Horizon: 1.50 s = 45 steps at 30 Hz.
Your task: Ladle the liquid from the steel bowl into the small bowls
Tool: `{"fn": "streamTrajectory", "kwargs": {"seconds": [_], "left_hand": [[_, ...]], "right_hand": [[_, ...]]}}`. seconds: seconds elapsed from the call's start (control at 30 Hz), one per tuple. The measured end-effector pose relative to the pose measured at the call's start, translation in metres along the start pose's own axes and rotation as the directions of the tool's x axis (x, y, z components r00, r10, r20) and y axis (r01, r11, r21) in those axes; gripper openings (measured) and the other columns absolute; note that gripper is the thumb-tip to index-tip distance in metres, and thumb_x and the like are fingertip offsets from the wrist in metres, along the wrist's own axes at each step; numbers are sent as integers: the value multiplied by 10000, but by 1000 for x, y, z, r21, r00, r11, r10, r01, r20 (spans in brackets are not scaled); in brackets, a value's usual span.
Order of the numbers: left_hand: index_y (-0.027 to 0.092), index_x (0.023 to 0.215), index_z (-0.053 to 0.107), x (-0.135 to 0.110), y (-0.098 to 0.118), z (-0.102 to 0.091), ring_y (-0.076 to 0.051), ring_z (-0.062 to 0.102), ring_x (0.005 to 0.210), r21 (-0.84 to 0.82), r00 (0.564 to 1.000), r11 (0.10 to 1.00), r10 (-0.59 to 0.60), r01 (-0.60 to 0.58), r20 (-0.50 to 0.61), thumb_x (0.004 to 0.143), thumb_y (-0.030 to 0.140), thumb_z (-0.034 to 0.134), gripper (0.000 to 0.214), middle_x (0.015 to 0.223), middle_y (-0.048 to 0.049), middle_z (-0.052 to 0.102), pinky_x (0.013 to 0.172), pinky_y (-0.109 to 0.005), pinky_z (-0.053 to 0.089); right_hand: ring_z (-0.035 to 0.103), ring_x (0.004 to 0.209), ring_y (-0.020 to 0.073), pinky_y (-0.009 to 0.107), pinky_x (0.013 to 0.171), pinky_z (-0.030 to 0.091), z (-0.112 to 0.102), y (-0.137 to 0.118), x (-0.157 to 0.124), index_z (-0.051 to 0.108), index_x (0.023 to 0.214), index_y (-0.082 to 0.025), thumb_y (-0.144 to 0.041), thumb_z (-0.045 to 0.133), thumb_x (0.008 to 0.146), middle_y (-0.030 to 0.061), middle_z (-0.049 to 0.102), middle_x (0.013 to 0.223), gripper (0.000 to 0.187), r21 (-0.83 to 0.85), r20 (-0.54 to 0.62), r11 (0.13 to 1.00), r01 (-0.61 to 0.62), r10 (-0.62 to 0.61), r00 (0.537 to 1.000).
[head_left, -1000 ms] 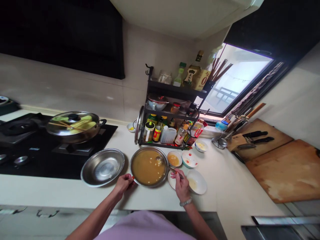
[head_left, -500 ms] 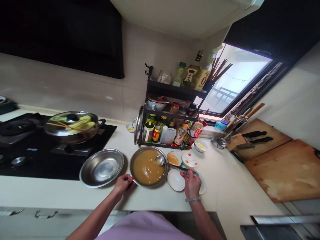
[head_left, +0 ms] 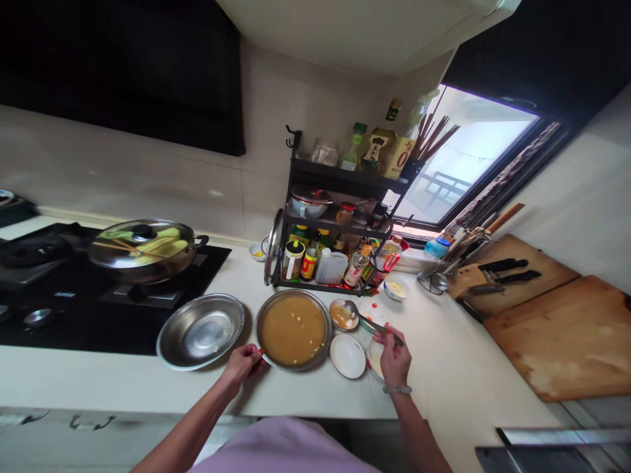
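Observation:
A steel basin point(head_left: 294, 364) holds brown liquid with a few pale bits floating on it. The fingers of my left hand point(head_left: 242, 365) pinch its lower-left rim. In my right hand point(head_left: 395, 358) is a metal ladle point(head_left: 371, 322), gripped by its handle. Its head is over a small bowl point(head_left: 338, 323) of orange-brown liquid, right of the basin; whether it touches the liquid I cannot tell. Just below sits a white bowl point(head_left: 348, 356). A red-dotted bowl point(head_left: 369, 309) lies behind the ladle handle, and another bowl point(head_left: 375, 360) is partly hidden by my right hand.
An empty steel basin point(head_left: 202, 332) stands left, beside the hob point(head_left: 59, 328), which carries a lidded pan point(head_left: 142, 253). Behind is a black rack point(head_left: 340, 174) with bottles and jars. A bowl of pale pieces point(head_left: 396, 288), knives point(head_left: 507, 266) and cutting boards point(head_left: 557, 335) are at right.
My right hand has moved the ladle right, from above the steel basin to over the small bowl. My left hand has stayed at the basin's rim.

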<state>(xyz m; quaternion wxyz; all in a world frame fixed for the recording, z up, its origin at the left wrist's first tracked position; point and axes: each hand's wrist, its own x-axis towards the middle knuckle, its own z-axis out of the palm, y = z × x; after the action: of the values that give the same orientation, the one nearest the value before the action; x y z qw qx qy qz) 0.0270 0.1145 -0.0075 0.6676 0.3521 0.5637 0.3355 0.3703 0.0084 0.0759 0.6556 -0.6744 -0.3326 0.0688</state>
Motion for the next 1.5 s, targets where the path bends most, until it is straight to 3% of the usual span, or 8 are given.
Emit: {"fn": "streamTrajectory", "kwargs": {"seconds": [0.07, 0.17, 0.3, 0.57, 0.67, 0.83, 1.2, 1.5], "left_hand": [[200, 527, 435, -1, 2, 0, -91, 498, 448, -1, 1000, 1000, -4, 4, 3, 404, 455, 786, 451, 464, 14, 575, 469, -218, 365], [199, 528, 439, -4, 6, 0, -92, 505, 458, -5, 1000, 1000, -20, 20, 14, 398, 448, 790, 450, 462, 20, 569, 479, -217, 370], [200, 529, 446, -6, 9, -1, -86, 491, 443, 12, 999, 1000, -20, 20, 44, 405, 455, 790, 446, 468, 14, 584, 468, -217, 352], [201, 522, 433, -3, 4, 0, -86, 483, 424, -5, 1000, 1000, -11, 11, 3, 386, 462, 797, 468, 452, 21, 576, 455, -215, 348], [202, 527, 427, -4, 5, 0, -90, 498, 434, -19, 1000, 1000, -3, 4, 19, 399, 451, 801, 467, 455, 24, 575, 460, -214, 358], [201, 530, 439, -7, 9, 0, -86, 498, 436, -17, 999, 1000, -10, 11, 36, 402, 441, 804, 455, 446, 31, 564, 460, -211, 357], [201, 546, 434, 0, 0, -1, -92, 510, 445, 12, 1000, 1000, 2, -2, 8, 427, 469, 781, 455, 471, 20, 581, 475, -216, 377], [209, 549, 423, 5, -5, -2, -103, 499, 439, 50, 1000, 999, 20, -21, 16, 441, 498, 760, 457, 494, 6, 578, 463, -227, 342]], "right_hand": [[708, 670, 224, 365, 654, 582, -3, 0, -6, 647, 982, -167, -476, 546, 850, 73, 724, 765, 350, -71, 122, 983, 170, -161, 979], [707, 795, 216, 354, 679, 599, -5, -7, -14, 672, 1019, -199, -382, 498, 903, 93, 722, 933, 278, -93, 279, 903, 420, -382, 881], [698, 865, 209, 343, 712, 600, 1, -21, -28, 679, 1047, -220, -298, 454, 935, 90, 712, 986, 263, -49, 312, 850, 525, -486, 816], [708, 701, 205, 345, 691, 585, 32, -9, -61, 663, 1003, -188, -485, 493, 903, 79, 729, 811, 357, 4, 353, 987, 159, -150, 924], [706, 635, 227, 360, 666, 582, 40, -5, -63, 646, 958, -172, -586, 544, 829, 75, 724, 695, 446, 34, 255, 997, -75, 64, 965], [670, 512, 227, 352, 551, 567, 44, -10, -52, 580, 860, -177, -547, 667, 697, 30, 685, 595, 413, 267, 92, 912, -312, 299, 950], [670, 511, 199, 328, 556, 582, 26, -16, -31, 588, 812, -169, -387, 684, 665, 0, 664, 552, 280, 413, 13, 838, -357, 387, 922], [665, 480, 194, 342, 547, 592, 5, -10, 5, 570, 773, -176, -396, 689, 664, -21, 649, 540, 273, 373, -166, 903, -213, 291, 942]]}}
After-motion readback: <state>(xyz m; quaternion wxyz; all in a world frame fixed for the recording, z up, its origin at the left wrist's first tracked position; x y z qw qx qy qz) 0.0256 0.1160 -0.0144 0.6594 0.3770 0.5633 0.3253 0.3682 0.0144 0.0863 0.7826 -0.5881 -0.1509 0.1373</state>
